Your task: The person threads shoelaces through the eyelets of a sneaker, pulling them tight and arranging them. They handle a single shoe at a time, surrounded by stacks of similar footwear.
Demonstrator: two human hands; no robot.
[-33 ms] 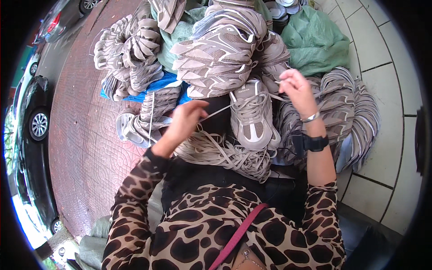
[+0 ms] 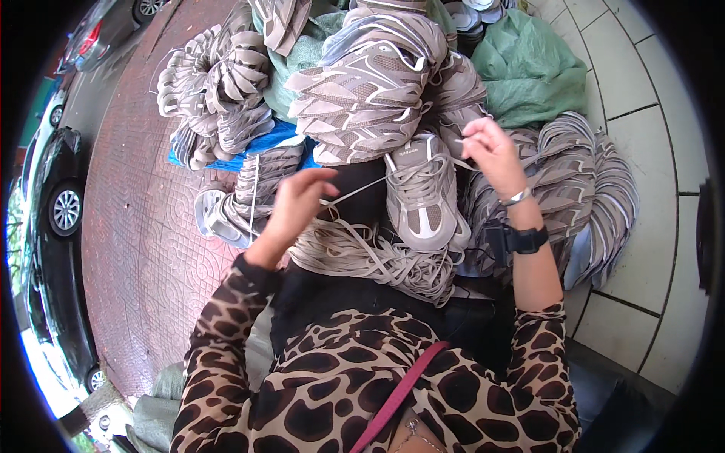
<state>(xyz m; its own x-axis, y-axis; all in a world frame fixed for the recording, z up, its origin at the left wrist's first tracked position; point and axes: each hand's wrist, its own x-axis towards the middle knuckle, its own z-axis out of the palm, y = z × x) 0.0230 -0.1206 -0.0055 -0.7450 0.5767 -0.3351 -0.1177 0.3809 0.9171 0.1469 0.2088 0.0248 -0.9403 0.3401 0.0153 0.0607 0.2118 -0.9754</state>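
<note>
A grey and beige sneaker [image 2: 423, 198] lies toe toward me on my lap, partly laced. My left hand [image 2: 298, 208] pinches one end of a pale shoelace [image 2: 355, 192], pulled out to the left of the shoe. My right hand [image 2: 491, 151] is raised at the shoe's upper right and pinches the lace's other end. A watch and a bracelet sit on that wrist. A loose bundle of flat beige laces [image 2: 370, 257] rests across my lap under the shoe.
Stacks of matching sneakers [image 2: 370, 83] rise behind the shoe, with more stacks at the left [image 2: 219, 90] and right [image 2: 581, 181]. A green sack [image 2: 529, 68] and a blue sheet [image 2: 264, 140] lie among them. Red brick paving [image 2: 143, 241] and parked cars [image 2: 53, 204] are on the left, and pale floor tiles [image 2: 657, 151] on the right.
</note>
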